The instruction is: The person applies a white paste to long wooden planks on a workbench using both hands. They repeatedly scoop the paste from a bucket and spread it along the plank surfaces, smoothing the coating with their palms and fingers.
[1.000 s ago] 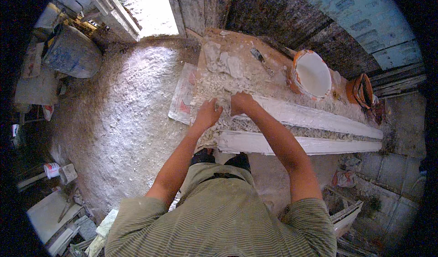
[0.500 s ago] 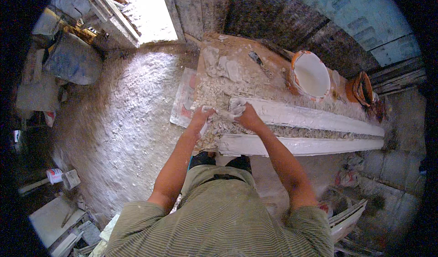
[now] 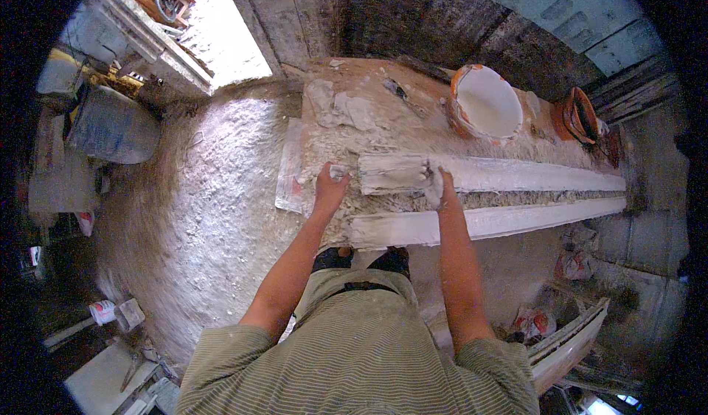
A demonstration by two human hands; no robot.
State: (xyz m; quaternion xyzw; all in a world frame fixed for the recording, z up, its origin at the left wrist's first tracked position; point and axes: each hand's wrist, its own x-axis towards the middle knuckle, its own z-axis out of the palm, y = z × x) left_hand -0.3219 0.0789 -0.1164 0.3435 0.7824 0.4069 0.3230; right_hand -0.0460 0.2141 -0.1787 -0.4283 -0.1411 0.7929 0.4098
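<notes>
Two long white plaster-coated bars lie side by side on the table, running away to the right. My right hand [image 3: 439, 188], its fingers coated white, is bent against the far bar [image 3: 516, 173]. Whether it grips a lump of plaster or the bar itself is hidden. Left of that hand, the bar's end section looks rougher and greyer. The near bar [image 3: 487, 222] passes under my right forearm. My left hand [image 3: 334, 179] is closed just off the far bar's left end, with something whitish at its fingers, too small to name.
Behind the bars stand an orange-rimmed tub [image 3: 487, 105] of white liquid and an orange bucket [image 3: 579, 116]. A plaster-smeared trowel-like tool [image 3: 398, 91] lies on the table [image 3: 369, 76] among crumbs. A pale sheet [image 3: 289, 172] hangs at its left edge. A blue-grey barrel [image 3: 114, 124] stands far left.
My right hand has moved right along the far bar, away from its left end, uncovering a rough section. My left hand stays near the bar's end. The view has shifted slightly.
</notes>
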